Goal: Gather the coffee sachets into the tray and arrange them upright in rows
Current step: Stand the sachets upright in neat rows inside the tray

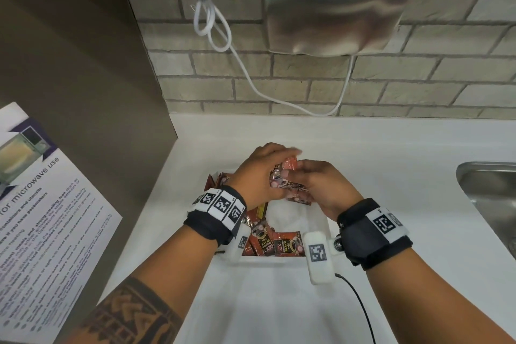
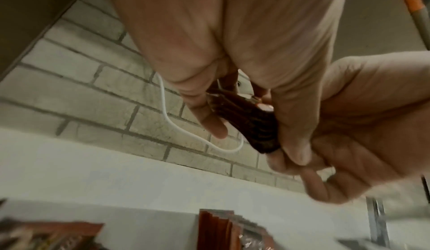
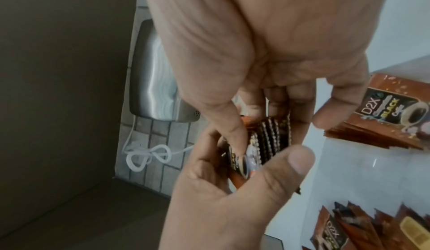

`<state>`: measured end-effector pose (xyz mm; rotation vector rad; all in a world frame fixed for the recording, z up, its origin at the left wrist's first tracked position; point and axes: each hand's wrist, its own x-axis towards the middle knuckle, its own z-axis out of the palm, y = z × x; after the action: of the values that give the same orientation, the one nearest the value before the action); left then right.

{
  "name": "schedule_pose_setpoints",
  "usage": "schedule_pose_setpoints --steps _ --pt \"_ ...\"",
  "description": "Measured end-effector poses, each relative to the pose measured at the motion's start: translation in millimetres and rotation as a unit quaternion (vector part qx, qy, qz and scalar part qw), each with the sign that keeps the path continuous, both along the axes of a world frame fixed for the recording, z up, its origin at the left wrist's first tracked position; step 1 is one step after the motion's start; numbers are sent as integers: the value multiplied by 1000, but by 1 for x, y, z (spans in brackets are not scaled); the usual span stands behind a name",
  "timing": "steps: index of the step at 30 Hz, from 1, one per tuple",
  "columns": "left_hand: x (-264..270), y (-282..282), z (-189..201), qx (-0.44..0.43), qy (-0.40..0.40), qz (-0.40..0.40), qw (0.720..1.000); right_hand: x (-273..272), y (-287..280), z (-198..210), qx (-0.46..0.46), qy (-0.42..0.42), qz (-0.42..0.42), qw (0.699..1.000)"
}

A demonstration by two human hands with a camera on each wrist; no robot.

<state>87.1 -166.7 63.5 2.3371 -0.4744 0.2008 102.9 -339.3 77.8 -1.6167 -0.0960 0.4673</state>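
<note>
Two hands meet above a white tray, both clamped on one stack of coffee sachets (image 1: 284, 181). The left hand (image 1: 259, 173) wraps the stack from the left, thumb across its face; the right hand (image 1: 321, 187) pinches it from the right with thumb and curled fingers. In the wrist views the stack shows its edges: thin foil packets pressed flat together, reddish brown, with crimped, saw-toothed seams.

Under the hands, the white tray (image 1: 315, 220) sits on a white counter (image 1: 391, 153). More loose sachets (image 1: 275, 243) lie jumbled in its near left part, some flat, some leaning. Another group (image 1: 216, 180) stands at the far left side, partly hidden by the left wrist. Each packet is reddish brown with a dark panel, a coffee cup picture, and the words "D2X" and "BLACK".

Both wrists wear black bands with black-and-white square code markers.

On a brown panel at left hangs a printed notice (image 1: 42, 218); "for microwave use" is legible. On the brick wall behind hangs a steel hand dryer (image 1: 340, 3) stamped "AIKE", with a looped white cable (image 1: 212, 28). A steel sink (image 1: 491, 193) sits at right.
</note>
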Motion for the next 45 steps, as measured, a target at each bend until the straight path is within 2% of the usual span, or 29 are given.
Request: schedule_pose_setpoints --steps 2,4,5,7,8,9,10,14,17,19,21,25,31,38,42,45 --pt "3 1 6 -96 59 39 993 2 -4 -1 10 9 -1 1000" --pt "5 2 9 -226 141 88 960 4 -7 -2 22 10 2 1000" --pt "5 1 11 -308 193 94 927 4 -7 -1 32 11 7 999" --pt "5 -2 11 -476 293 65 827 2 -5 0 62 10 28 998" --pt "5 -4 11 -532 322 42 782 1 -3 1 80 6 38 996" --pt "4 -6 10 -559 333 20 759 -1 -1 2 95 -1 47 994" --pt "4 -7 10 -568 330 1 754 -1 0 0 99 -13 49 994" --pt "5 -7 3 -541 311 -29 781 0 -3 1 -5 -89 27 996" --pt "3 -4 0 -523 300 -22 797 7 -8 4 -93 -141 -43 985" --pt "1 -3 -2 -494 293 -16 819 12 -11 9 -78 -163 -52 982" --pt "0 -4 -2 -462 292 -13 837 15 -11 15 -65 -170 -21 983" --pt "1 -10 -3 -433 297 -19 851 19 -12 21 -81 -172 24 981" --pt "0 -8 -5 -399 287 -34 870 23 -17 24 -89 -176 29 980" --pt "6 -9 -7 -283 206 12 937 28 -21 27 -125 -183 49 974" --pt "9 -10 -12 -265 203 50 941 32 -26 26 -161 -204 35 965" --pt "9 -2 -22 -179 261 91 944 40 -35 19 -211 -220 12 952"
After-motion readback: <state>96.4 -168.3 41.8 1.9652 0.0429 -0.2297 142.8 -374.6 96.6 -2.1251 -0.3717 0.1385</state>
